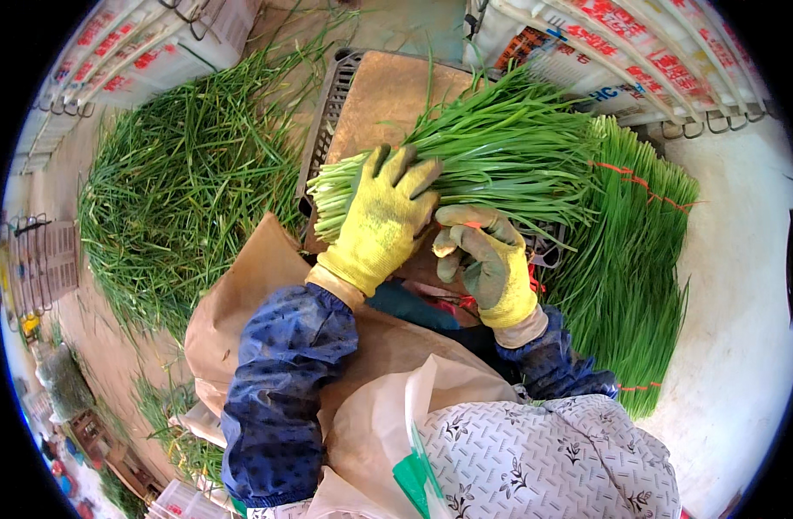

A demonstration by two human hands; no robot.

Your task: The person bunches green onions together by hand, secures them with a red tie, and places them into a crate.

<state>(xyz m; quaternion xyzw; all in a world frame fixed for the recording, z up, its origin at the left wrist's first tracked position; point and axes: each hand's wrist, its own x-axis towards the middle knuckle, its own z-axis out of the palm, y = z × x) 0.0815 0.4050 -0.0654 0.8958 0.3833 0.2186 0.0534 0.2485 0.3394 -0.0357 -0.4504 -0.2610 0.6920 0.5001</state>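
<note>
The left hand (383, 221), in a yellow glove, lies palm-down with fingers spread over a bunch of green chives (492, 156) on a brown board (383, 99) atop a crate (323, 130). The right hand (487, 259), gloved, curls beneath the bunch near a red band (466, 227); whether it grips it cannot be told. Tied bundles (630, 251) lie right, loose chives (185, 182) left.

A brown board (383, 99) laid on an upturned grey plastic crate (320, 130) carries a bunch of green chives (492, 151), while the pale concrete floor (734, 303) bears a loose heap of chives (180, 182) on the left and tied bundles (626, 259) on the right.
</note>
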